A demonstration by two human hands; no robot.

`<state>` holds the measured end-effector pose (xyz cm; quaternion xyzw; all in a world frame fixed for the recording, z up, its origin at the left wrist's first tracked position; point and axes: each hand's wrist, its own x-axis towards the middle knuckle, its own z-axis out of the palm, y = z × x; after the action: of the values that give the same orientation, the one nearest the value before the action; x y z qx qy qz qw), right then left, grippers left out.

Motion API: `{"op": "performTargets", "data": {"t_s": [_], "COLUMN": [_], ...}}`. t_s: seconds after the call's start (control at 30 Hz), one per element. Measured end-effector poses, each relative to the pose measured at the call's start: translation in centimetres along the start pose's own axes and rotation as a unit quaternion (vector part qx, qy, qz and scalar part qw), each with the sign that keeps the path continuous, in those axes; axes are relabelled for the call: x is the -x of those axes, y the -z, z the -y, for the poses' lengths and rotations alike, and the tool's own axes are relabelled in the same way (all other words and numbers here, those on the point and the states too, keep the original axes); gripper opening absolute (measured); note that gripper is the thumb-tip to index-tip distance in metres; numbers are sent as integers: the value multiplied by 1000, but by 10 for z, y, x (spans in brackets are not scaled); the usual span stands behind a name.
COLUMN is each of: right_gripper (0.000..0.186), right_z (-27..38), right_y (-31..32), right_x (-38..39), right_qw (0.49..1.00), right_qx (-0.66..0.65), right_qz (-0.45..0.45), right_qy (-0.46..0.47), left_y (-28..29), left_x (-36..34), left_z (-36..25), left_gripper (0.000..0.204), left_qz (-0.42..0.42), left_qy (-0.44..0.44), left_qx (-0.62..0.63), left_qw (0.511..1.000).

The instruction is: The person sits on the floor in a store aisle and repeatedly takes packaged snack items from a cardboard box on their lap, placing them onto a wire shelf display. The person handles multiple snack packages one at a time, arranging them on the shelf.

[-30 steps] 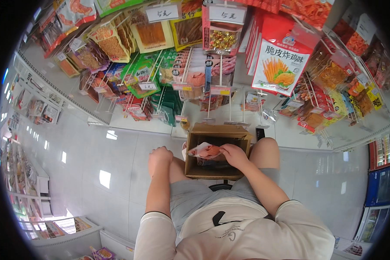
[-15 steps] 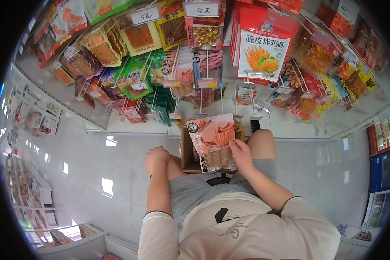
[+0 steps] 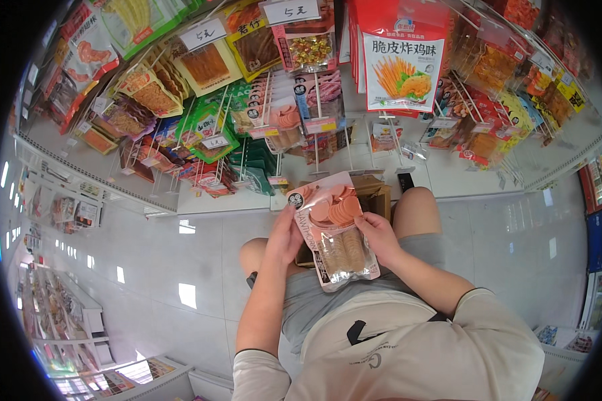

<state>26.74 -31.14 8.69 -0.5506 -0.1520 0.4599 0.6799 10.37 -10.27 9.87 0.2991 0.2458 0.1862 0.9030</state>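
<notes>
Above my lap I hold a pink snack pouch (image 3: 341,234) with hawthorn slices pictured on it; stacked brown discs show through its clear lower part. My left hand (image 3: 287,235) grips its left edge, fingers mostly behind the pouch. On the right edge, my right hand (image 3: 378,236) pinches it with the thumb in front. Behind and below the pouch stands an open cardboard box (image 3: 379,200) between my knees; the pouch covers most of it, so its contents are hidden.
A display rack of hanging snack packets spans the far side, including similar pink pouches (image 3: 282,117), green packets (image 3: 209,130) and a large red-and-white packet (image 3: 403,63). A black object (image 3: 406,182) lies on the white base ledge (image 3: 458,180). More shelving (image 3: 63,307) stands at left.
My left hand has come off my left knee and taken hold of the pouch's left edge. The pouch has moved nearer my body, away from over the box.
</notes>
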Motion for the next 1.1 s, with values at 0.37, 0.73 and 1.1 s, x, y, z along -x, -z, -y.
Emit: {"op": "performTargets", "data": {"t_s": [0.37,0.73,1.1], "right_gripper": [39,27,21], "right_z": [30,29,36], "right_y": [92,174,179], "right_x": [-36,-79,-90], "right_qw": [750,660,646], "right_qx": [625,740,747], "right_qz": [41,-11,-5], "right_qy": [212,132,156], "left_y": [-16,36,61], "left_x": [-56,-134,-184], "left_z": [-53,-104,-114], "left_gripper": [36,33,30], "left_qz": [-59,-125,-116], "left_qy": [-117,-159,-174], "left_qx": [12,-126,-126], "left_qw": [991,971,970]}}
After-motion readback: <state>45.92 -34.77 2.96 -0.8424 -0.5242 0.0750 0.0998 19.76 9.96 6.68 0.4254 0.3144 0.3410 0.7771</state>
